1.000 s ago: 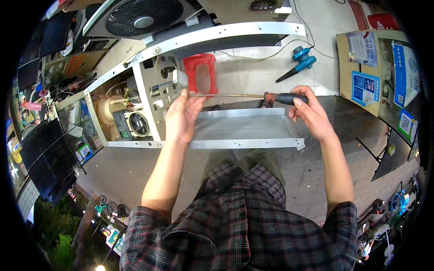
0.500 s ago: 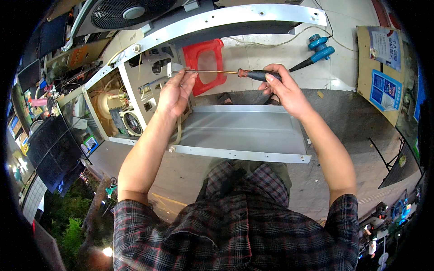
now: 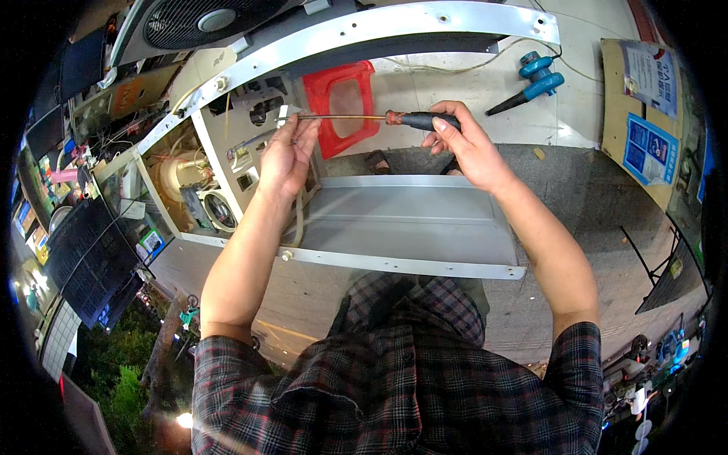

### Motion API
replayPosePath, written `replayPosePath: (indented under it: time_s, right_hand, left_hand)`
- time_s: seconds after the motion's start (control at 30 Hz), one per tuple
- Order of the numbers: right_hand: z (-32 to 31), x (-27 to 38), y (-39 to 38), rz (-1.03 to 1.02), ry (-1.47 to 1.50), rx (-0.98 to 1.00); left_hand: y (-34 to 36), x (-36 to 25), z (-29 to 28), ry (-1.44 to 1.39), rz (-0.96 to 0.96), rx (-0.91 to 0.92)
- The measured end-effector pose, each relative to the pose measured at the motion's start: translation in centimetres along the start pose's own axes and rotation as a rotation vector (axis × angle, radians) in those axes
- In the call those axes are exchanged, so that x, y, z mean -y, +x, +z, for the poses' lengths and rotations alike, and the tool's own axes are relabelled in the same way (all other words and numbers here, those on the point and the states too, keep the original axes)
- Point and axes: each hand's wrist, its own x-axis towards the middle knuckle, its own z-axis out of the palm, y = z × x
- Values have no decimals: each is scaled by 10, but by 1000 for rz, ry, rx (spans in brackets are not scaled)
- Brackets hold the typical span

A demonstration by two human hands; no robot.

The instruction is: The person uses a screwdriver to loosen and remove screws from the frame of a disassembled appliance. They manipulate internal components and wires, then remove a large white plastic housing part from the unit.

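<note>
My right hand (image 3: 455, 140) is wrapped round the black-and-red handle of a long screwdriver (image 3: 417, 121), held level. My left hand (image 3: 290, 155) has its fingertips on the thin shaft near the tip, against a small white part (image 3: 284, 111). That part is on the pale inner panel (image 3: 227, 133) of an opened metal cabinet with rectangular cutouts. To its left are a round pale housing and a small fan (image 3: 218, 210). A white perforated rail (image 3: 394, 23) runs above my hands, and a long grey metal tray (image 3: 394, 216) with a pale hose lies below them.
A red plastic stool (image 3: 362, 106) stands behind the screwdriver. A blue blower (image 3: 542, 87) lies on the tiled floor. Cardboard boards (image 3: 637, 129) stand at right, dark screens and clutter at left, a large fan grille (image 3: 178, 26) at top. Sandalled feet show beyond the tray.
Both hands and the screwdriver have moved up and leftward, bringing the tip to the small white part. The view has shifted a little, so the tray appears larger and lower.
</note>
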Motion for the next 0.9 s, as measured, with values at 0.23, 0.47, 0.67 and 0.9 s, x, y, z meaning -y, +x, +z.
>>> replayPosePath:
  time_s: [0.23,0.47,0.67,0.9]
  right_hand:
    - [4,-1,1,28,-21,14]
    - [6,-7,2,9,4,-19]
    - [9,-5,2,18,13,-29]
    - [10,0,-1,61,-71,7]
  left_hand:
    - [4,-1,-4,-9,17,4]
    - [5,0,-6,-3,13,13]
    - [3,-2,-3,11,11,-11]
    - [3,-1,-4,8,18,-27]
